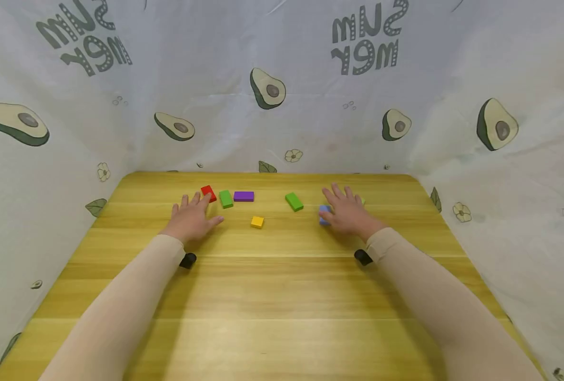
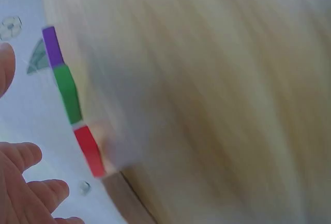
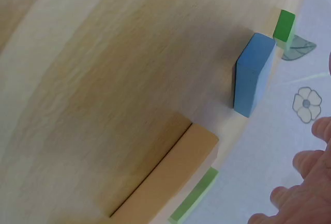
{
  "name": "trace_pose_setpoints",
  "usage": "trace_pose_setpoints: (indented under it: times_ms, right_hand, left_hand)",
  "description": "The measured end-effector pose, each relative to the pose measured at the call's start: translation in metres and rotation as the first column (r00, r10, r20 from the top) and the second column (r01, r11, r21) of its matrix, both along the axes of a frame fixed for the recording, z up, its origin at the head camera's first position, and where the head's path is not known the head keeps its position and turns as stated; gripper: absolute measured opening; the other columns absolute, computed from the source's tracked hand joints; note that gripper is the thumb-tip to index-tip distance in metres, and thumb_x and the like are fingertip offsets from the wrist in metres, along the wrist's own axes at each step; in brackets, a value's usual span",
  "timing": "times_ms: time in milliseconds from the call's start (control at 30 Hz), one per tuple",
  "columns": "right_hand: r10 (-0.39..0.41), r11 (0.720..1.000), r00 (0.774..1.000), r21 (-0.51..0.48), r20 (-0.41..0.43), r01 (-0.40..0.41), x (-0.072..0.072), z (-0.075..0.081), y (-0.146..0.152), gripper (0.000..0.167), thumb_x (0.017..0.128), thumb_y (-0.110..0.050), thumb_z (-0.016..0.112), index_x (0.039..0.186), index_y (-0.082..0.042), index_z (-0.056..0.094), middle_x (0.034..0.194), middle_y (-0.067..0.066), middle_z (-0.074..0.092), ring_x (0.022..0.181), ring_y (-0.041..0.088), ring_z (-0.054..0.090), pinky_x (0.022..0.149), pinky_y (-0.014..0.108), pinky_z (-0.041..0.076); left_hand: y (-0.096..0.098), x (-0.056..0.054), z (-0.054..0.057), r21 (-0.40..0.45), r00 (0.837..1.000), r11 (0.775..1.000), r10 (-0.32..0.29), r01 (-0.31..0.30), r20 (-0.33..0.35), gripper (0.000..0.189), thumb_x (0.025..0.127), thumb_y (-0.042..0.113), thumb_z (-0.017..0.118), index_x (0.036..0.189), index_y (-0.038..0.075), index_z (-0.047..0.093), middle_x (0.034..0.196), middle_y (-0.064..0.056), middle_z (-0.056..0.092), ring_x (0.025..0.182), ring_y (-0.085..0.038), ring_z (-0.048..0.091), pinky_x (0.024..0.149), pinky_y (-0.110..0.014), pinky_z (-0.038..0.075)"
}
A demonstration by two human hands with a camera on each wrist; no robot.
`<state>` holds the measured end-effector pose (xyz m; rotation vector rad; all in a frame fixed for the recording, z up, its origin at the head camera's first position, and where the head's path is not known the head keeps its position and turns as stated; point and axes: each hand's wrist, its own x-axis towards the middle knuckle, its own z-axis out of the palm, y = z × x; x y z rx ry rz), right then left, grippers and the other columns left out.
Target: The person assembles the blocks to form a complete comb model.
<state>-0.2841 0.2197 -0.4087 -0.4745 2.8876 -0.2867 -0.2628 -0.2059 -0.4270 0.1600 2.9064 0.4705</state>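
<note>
My left hand [image 1: 193, 217] is held over the table with its fingers spread, the fingertips close to a red block [image 1: 208, 192]. Beside that lie a green block [image 1: 226, 199] and a purple block [image 1: 243, 196]. With fingers splayed, my right hand [image 1: 348, 211] hovers over the right side and partly covers a blue block [image 1: 324, 215]. The right wrist view also shows an orange-tan block [image 3: 170, 175] and a light green block [image 3: 194, 195] near that hand; in the head view the hand mostly hides them. Neither hand holds anything.
A small yellow block [image 1: 257, 222] and another green block [image 1: 294, 201] lie between the hands. The wooden table [image 1: 262, 296] is bordered at the back and sides by a white cloth [image 1: 205, 84] printed with avocados.
</note>
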Motion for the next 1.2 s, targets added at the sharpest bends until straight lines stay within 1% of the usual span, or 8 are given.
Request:
trace_pose_setpoints:
  times_ms: [133,267,400,500,667,767,1000,1200]
  right_hand:
    - [0.008,1.000,1.000,-0.016,-0.006,-0.008,-0.003,0.000,0.000,0.074,0.112,-0.039,0.048,0.170,-0.008,0.013,0.176,0.025,0.003,0.158,0.059,0.000,0.123,0.077,0.007]
    - [0.009,0.999,1.000,-0.031,0.019,-0.009,-0.007,-0.001,-0.001,0.074,0.113,-0.038,0.048,0.170,-0.008,0.012,0.176,0.024,0.002,0.158,0.058,-0.002,0.123,0.076,0.006]
    - [0.009,0.999,0.999,-0.041,0.044,-0.007,-0.009,-0.003,-0.004,0.074,0.113,-0.037,0.048,0.170,-0.009,0.011,0.176,0.024,0.002,0.158,0.058,-0.003,0.124,0.076,0.006]
    - [0.010,0.999,0.998,-0.040,0.056,-0.008,-0.011,-0.004,-0.007,0.073,0.113,-0.036,0.049,0.170,-0.009,0.012,0.176,0.023,0.003,0.158,0.058,-0.001,0.124,0.075,0.007]
    - [0.023,0.999,0.998,-0.030,0.060,-0.021,-0.015,-0.008,-0.013,0.070,0.112,-0.033,0.051,0.169,-0.008,0.018,0.176,0.023,0.006,0.158,0.059,0.002,0.124,0.075,0.011]
    - [0.044,0.999,0.998,-0.011,0.052,-0.043,-0.016,-0.011,-0.016,0.068,0.112,-0.031,0.051,0.168,-0.007,0.021,0.175,0.025,0.008,0.157,0.060,0.006,0.125,0.073,0.013]
    - [0.087,0.996,0.993,-0.043,0.074,-0.084,-0.019,-0.014,-0.024,0.062,0.113,-0.024,0.050,0.167,-0.006,0.026,0.175,0.025,0.012,0.158,0.055,0.013,0.128,0.065,0.016]
    - [0.105,0.994,0.992,-0.038,0.065,-0.103,-0.025,-0.018,-0.033,0.060,0.112,-0.024,0.050,0.166,-0.007,0.029,0.175,0.022,0.017,0.160,0.049,0.017,0.130,0.059,0.016]
  left_hand:
    - [-0.013,-0.002,-0.002,0.009,1.000,1.000,0.006,-0.006,0.027,0.087,0.106,0.057,0.052,0.169,0.008,0.017,0.174,-0.028,0.008,0.158,-0.059,0.002,0.124,-0.075,0.006]
    - [-0.025,0.000,-0.002,0.019,0.999,1.000,0.002,-0.003,0.040,0.079,0.109,0.046,0.052,0.168,0.004,0.020,0.173,-0.031,0.011,0.157,-0.058,0.012,0.126,-0.070,0.016]
    - [-0.034,0.000,-0.002,0.033,0.999,0.999,-0.016,0.014,0.048,0.071,0.111,0.039,0.051,0.166,0.003,0.026,0.172,-0.029,0.020,0.157,-0.051,0.022,0.126,-0.064,0.023]
    - [-0.039,-0.001,-0.002,0.045,0.999,0.999,-0.025,0.023,0.046,0.067,0.111,0.037,0.052,0.163,0.001,0.032,0.170,-0.029,0.026,0.155,-0.051,0.028,0.126,-0.063,0.025]
    - [-0.047,-0.001,-0.003,0.067,0.998,0.997,0.019,-0.023,0.062,0.063,0.111,0.035,0.053,0.162,0.001,0.037,0.166,-0.028,0.036,0.151,-0.051,0.038,0.124,-0.063,0.030]
    - [-0.050,-0.001,-0.004,0.057,0.996,0.997,0.041,-0.045,0.075,0.060,0.111,0.033,0.051,0.162,0.003,0.038,0.162,-0.027,0.044,0.147,-0.049,0.043,0.122,-0.062,0.034]
    - [-0.054,-0.001,-0.004,0.052,0.993,0.997,0.048,-0.054,0.107,0.054,0.113,0.023,0.046,0.164,0.008,0.036,0.162,-0.026,0.044,0.147,-0.047,0.045,0.120,-0.062,0.036]
    - [-0.062,-0.001,-0.004,0.082,0.997,0.997,0.000,-0.007,0.079,0.057,0.111,0.025,0.054,0.163,0.009,0.038,0.161,-0.027,0.044,0.144,-0.047,0.048,0.119,-0.062,0.038]
